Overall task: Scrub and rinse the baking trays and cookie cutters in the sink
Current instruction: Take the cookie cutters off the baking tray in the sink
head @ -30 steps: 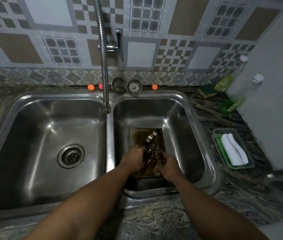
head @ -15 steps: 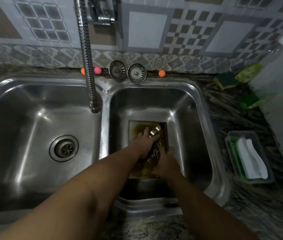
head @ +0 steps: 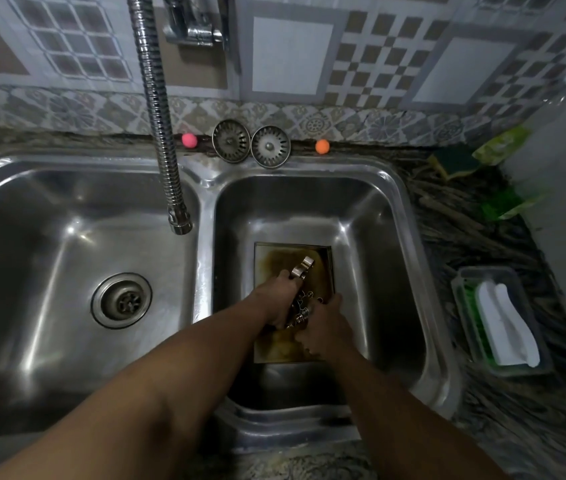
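Baking tray (head: 276,348), lower centre of frame, flat on floor of right sink basin (head: 371,216); thin sheet metal, square-cornered, brown baked-on staining. Probably light and stiff, slick if wet; best lifted by raised rim, not flat face.
Cookie cutters (head: 300,308) heaped on tray between both hands; thin bright metal bands, light, springy, edges likely sharp, prone to snag together. Best taken by outer band.
Left hand (head: 280,297), grip closed around one curved cutter (head: 302,268), band poking past fingertips.
Right hand (head: 323,329) resting on heap, fingers curled; actual pinch not readable.
Ribbed hose faucet (head: 160,133), upper left, dry. Scrub sponge (head: 454,164) on counter, upper right.
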